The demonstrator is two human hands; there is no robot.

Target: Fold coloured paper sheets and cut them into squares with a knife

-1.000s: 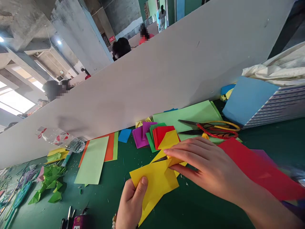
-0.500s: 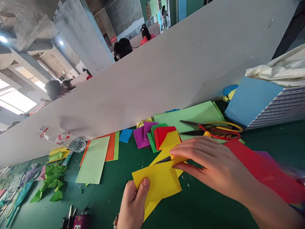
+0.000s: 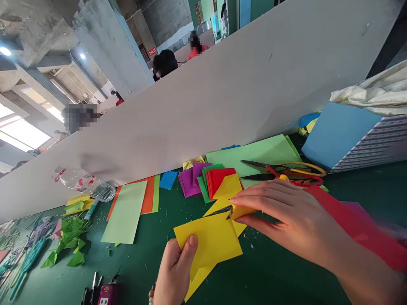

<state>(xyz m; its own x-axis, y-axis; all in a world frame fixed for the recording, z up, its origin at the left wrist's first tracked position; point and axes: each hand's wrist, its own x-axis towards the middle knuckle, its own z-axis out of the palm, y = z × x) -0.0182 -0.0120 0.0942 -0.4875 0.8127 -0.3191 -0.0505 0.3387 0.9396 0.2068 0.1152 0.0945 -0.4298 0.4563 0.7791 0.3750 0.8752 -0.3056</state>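
Note:
A folded yellow paper sheet lies on the green table. My left hand pinches its near corner, thumb on top. My right hand is closed on a yellow-handled cutting tool, whose dark blade points left along the sheet's upper edge. Whether it is a knife or scissors I cannot tell. Another yellow piece lies under the blade, beside a stack of small red, green and purple squares.
Scissors with red and yellow handles rest on light green sheets behind my right hand. A red sheet lies under my right forearm. A blue box stands at right, and green and orange sheets, a plastic bottle and paper scraps at left. A white partition runs along the back.
The blade and my right hand have shifted slightly right along the yellow sheet's edge. My left hand keeps its grip on the corner.

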